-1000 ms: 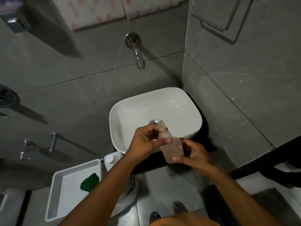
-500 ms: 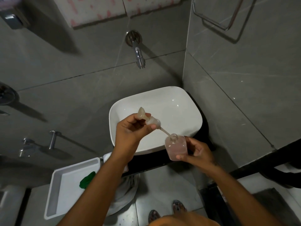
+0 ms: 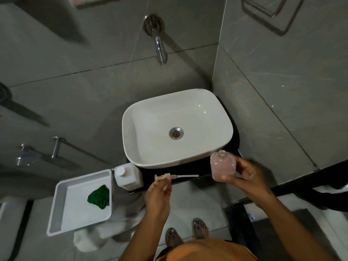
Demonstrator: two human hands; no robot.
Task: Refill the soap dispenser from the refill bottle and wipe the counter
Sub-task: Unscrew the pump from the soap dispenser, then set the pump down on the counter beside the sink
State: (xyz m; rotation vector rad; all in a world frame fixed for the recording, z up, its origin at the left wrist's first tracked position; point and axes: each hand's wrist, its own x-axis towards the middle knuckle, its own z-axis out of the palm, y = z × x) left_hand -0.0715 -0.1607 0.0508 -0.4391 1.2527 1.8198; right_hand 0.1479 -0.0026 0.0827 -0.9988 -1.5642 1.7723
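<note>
Your left hand [image 3: 159,193] reaches forward, fingers pinching the pump head [image 3: 163,177] at the counter's front edge. Your right hand [image 3: 244,178] is raised, fingers curled round the dispenser bottle [image 3: 223,167], held upright.

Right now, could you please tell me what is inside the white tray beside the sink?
A crumpled green cloth lies in the white tray, toward its right side. Whatever lies beneath the cloth is covered.
</note>
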